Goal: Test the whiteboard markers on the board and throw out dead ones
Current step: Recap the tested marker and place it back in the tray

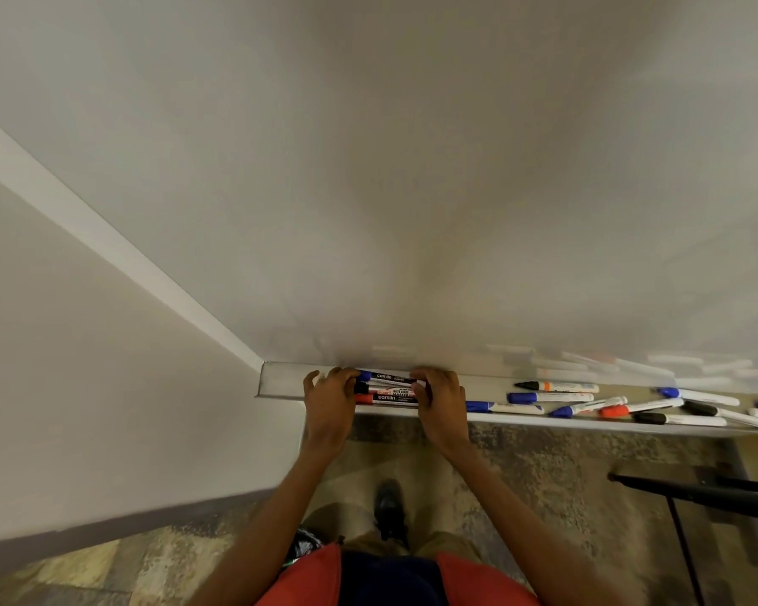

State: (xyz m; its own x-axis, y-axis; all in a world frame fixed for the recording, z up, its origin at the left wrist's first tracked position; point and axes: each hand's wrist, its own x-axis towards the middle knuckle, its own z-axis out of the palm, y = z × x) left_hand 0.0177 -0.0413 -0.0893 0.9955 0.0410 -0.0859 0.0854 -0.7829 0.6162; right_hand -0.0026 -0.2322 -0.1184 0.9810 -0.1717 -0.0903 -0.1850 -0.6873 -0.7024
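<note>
The board (pixel 412 168) above the tray (pixel 276 380) is seen as plain greyish white; the tray itself is pale grey. At the tray's left end, three markers (pixel 388 388) are capped blue, black and red, with black labels lettered in white. Further right along the tray, loose markers (pixel 552 397) are white-barrelled, capped blue, black or orange-red. Below the tray, the carpet (pixel 543 465) is mottled brown, beige and grey.

Left hand (pixel 329 402) and right hand (pixel 440 400) hold three markers (pixel 388 388) (parallel) on the tray (pixel 276 382).
</note>
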